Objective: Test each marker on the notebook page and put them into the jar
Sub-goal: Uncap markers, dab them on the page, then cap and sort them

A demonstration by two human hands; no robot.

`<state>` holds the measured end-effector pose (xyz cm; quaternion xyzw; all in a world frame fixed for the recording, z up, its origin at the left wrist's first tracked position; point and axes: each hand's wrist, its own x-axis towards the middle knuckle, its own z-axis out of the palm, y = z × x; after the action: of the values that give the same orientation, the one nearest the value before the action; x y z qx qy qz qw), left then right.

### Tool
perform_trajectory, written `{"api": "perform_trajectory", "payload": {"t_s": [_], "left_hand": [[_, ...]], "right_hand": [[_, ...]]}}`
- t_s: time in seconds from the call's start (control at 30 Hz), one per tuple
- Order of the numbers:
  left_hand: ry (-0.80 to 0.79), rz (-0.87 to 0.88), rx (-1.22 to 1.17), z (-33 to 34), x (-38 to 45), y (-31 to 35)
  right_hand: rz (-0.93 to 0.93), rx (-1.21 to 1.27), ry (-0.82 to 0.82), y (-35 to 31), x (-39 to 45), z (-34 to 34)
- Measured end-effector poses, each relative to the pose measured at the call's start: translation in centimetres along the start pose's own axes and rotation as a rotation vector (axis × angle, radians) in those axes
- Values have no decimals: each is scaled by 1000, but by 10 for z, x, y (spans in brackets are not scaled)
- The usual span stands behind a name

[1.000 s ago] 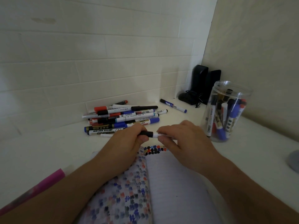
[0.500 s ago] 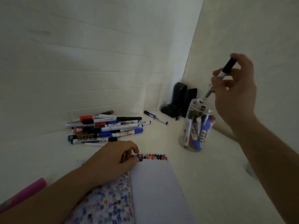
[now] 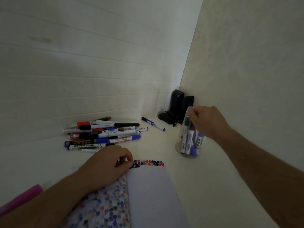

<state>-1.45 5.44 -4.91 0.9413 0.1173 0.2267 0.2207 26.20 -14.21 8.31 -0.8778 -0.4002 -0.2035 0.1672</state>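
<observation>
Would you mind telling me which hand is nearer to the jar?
Right. The right hand is at the jar mouth; the left hand rests on the notebook, apart from it.

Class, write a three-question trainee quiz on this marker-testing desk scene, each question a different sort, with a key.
1. True or false: the left hand rests on the notebook.
2. The right hand is at the top of: A) the marker pile B) the clear jar C) the black speakers.
3. Fill in: one blue marker lies alone between the pile and the ____.

Key: 1 true; 2 B; 3 speakers.
</observation>
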Motion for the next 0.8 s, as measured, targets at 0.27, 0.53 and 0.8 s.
{"api": "perform_trajectory", "payload": {"t_s": [0.27,0.53,0.8], "left_hand": [[236,-144,248,-5,6,-34],[170,-178,295,0,9,-38],[259,-118,341,-3,15,-31]], "right_hand": [[-201,12,397,-3,-10,13],[-409,472,45,-91,-80,77],[-350,516,-272,-115,-99,110]]}}
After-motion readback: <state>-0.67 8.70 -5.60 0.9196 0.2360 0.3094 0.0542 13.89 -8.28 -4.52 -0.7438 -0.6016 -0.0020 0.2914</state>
